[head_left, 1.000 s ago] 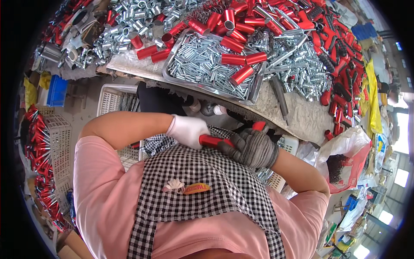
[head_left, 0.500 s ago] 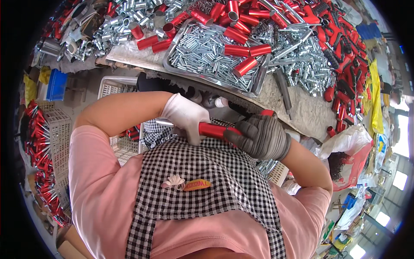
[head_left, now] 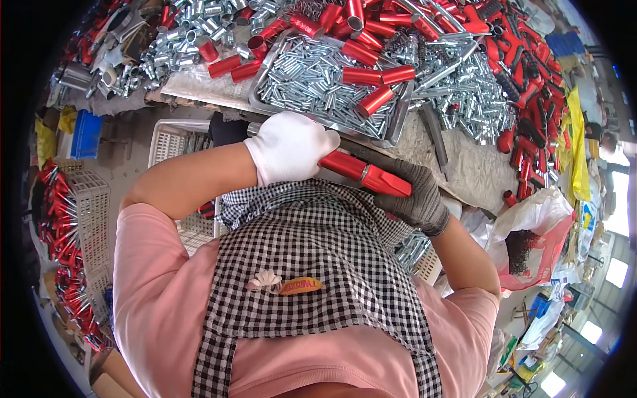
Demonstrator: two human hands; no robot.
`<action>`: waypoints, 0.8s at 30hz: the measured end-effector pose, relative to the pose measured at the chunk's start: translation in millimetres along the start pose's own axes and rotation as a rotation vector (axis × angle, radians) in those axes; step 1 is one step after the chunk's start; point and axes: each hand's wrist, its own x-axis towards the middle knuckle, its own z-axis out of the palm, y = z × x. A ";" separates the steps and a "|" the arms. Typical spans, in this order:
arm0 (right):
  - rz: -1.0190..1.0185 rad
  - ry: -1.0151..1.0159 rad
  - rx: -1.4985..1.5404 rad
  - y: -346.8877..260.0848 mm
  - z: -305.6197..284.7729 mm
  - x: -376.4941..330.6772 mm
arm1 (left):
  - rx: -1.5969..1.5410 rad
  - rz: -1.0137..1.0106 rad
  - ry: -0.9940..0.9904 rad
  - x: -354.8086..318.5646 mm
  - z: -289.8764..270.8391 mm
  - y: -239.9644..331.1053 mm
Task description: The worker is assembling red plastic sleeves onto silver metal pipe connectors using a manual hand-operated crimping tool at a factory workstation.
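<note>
In front of my apron I hold a red hand tool [head_left: 345, 164] with a smooth red tube, a silver ring and a red moulded handle end. My left hand [head_left: 290, 147], in a white glove, is closed round its left part, fingers curled over. A short silver end [head_left: 253, 129] shows just left of that fist. My right hand [head_left: 416, 192], in a grey ribbed glove, wraps the handle end from below and behind. Its fingertips are partly hidden by the tool. Beyond my hands, on the bench, a metal tray [head_left: 391, 136] holds small silver pins and several red tubes [head_left: 375, 101].
Silver sleeves [head_left: 199, 26] lie heaped at the bench's far left, red-and-black handles [head_left: 531, 86] along its right side. A dark metal bar [head_left: 434, 142] rests near the front edge. White crates [head_left: 93, 205] with red-handled tools stand left; a white-and-red sack [head_left: 534, 232] stands right.
Both hands have moved away from my body toward the bench. The tool now slants down to the right, its ring and handle end exposed. My left fist has turned over.
</note>
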 end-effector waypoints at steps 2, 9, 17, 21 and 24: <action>-0.020 0.030 -0.048 -4.1 -0.5 -1.4 | -0.009 -0.002 0.071 2.8 1.3 1.4; 0.319 -0.008 0.930 5.9 2.1 -11.2 | 0.205 0.132 0.382 6.1 2.7 -6.5; -0.131 -0.263 -0.078 -17.5 7.1 -21.4 | 0.008 0.214 0.012 -16.0 5.4 2.5; 0.146 -0.052 0.039 -9.5 3.9 -11.6 | -0.025 0.057 0.115 -15.7 8.8 4.2; -0.223 0.000 -0.286 -7.7 0.8 -7.6 | -0.081 -0.034 0.017 -13.4 2.9 9.8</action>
